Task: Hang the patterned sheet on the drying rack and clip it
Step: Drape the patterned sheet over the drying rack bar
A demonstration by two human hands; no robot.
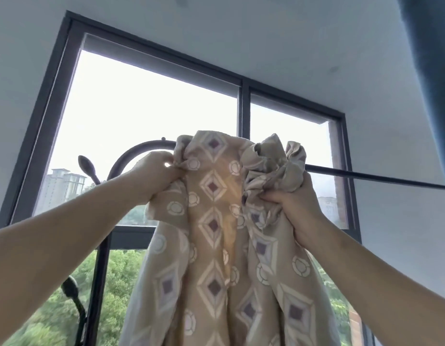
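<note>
"Two hands on it, both busy?"

"Yes. The left hand has its fingers curled tight round a gathered edge of the patterned sheet. The right hand clenches a thick wad of the same cloth, knuckles toward the camera."

"Where is the sheet against the drying rack?"

"Its bunched top sits level with the rack's dark rail, which runs off to the right in front of the window. The rest hangs in long folds between the forearms. The cloth hides the rail just there, so I cannot tell whether any of it lies over the rail. My guess is none, or very little."

"Why hold it bunched like that?"

"Probably to keep the bulk under control and bring a short, manageable edge up to the rail. The hands are held apart, I think, so the stretch between them can be laid across."

"And next?"

"Likely lifting the top over, then spreading it sideways along the rail. Clipping looks some way off, and no clip is visible."
</note>
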